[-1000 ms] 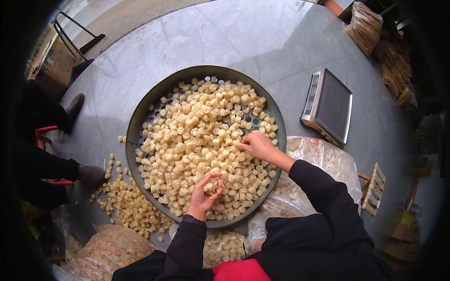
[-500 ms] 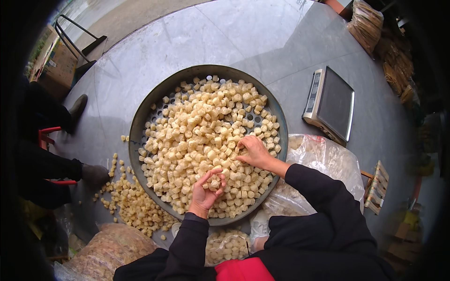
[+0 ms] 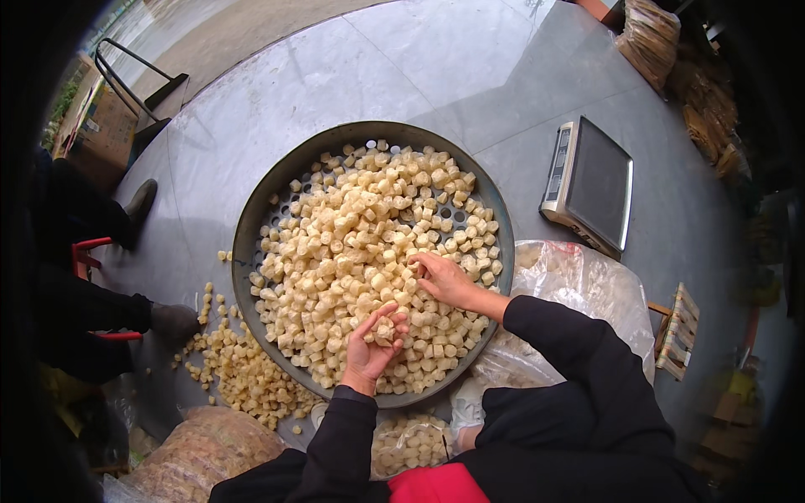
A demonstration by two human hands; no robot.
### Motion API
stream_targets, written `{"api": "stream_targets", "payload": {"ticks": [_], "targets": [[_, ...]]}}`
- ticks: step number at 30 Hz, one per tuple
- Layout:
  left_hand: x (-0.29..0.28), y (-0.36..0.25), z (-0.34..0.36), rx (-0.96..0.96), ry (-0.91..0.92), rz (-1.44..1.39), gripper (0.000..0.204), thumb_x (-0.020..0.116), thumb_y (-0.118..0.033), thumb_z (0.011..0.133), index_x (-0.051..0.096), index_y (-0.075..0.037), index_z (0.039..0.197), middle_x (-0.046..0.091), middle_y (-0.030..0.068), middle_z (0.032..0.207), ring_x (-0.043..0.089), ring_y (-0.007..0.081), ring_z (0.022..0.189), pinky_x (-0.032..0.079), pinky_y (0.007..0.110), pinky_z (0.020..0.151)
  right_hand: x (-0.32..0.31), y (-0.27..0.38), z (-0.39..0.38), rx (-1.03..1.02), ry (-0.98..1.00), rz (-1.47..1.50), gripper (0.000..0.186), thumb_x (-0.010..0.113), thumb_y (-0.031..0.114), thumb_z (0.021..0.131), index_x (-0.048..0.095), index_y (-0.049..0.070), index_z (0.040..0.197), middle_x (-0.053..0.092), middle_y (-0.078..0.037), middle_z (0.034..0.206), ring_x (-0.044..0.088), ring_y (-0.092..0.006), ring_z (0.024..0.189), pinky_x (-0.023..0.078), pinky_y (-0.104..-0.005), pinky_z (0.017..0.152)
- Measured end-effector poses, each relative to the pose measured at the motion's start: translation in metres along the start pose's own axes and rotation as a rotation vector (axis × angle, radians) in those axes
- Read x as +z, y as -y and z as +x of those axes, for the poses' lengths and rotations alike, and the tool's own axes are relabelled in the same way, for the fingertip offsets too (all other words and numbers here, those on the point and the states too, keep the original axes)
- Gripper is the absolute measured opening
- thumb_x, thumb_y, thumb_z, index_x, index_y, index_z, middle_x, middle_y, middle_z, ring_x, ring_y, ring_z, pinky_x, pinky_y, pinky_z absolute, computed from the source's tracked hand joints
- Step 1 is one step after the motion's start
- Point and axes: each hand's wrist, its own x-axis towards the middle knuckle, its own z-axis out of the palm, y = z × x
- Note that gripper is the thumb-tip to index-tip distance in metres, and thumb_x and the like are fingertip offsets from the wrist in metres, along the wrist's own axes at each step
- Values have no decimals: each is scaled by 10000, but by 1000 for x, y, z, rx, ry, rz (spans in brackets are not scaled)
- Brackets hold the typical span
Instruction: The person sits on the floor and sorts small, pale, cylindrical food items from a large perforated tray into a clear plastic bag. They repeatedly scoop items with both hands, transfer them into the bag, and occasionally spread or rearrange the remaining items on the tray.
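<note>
A wide round metal sieve [image 3: 244, 251] with a perforated bottom stands before me, heaped with pale cream, stubby chunks that look like dried scallops [image 3: 344, 230]. Over the near part of the heap, my left hand [image 3: 366, 354] is turned palm up, its fingers curled around a few dried scallops [image 3: 385, 330]. My right hand [image 3: 447, 282] comes in from the right, low over the heap, thumb and fingers bent together at the scallops. Whether a piece sits between those fingertips is too small to make out.
Loose scallops [image 3: 243, 365] lie on the floor left of the sieve. Filled plastic bags [image 3: 579, 293] stand right, front and lower left [image 3: 210, 448]. A scale [image 3: 595, 189] and a small stool [image 3: 677, 331] are at the right. Another person's boots [image 3: 174, 321] show at the left.
My right hand has shifted slightly left and down across the heap, its fingers now bent closer together. The left hand stays nearly in place, still cupping scallops.
</note>
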Motion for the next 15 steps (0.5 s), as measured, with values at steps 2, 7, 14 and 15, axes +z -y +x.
{"api": "stream_targets", "payload": {"ticks": [2,7,14,15], "targets": [[-2,0,0,3,20,2,412,453,-285,957,498,10,1242,618,171,1059,606,256,874,474,302,642,0,5,4,-47,-15,-122,230,573,40,820,596,45,1049,561,-120,932,567,-266,867,451,-363,769],[-7,0,3,-14,55,-46,416,440,-289,958,492,9,1244,603,175,1070,586,274,902,471,314,660,11,8,30,-367,-106,-372,284,579,73,846,604,66,1130,557,-97,977,537,-239,973,455,-367,819],[-1,-3,3,4,44,-72,434,392,-314,971,477,-11,1269,586,166,1085,569,292,921,460,328,646,18,9,55,-285,219,-443,123,591,87,809,607,18,910,537,-116,944,560,-292,885,473,-384,764],[1,-3,5,6,33,-77,441,386,-319,974,472,-5,1272,595,169,1085,586,291,914,464,326,639,14,7,51,-256,184,-361,124,595,80,809,608,14,912,536,-119,941,564,-297,864,476,-387,748]]}}
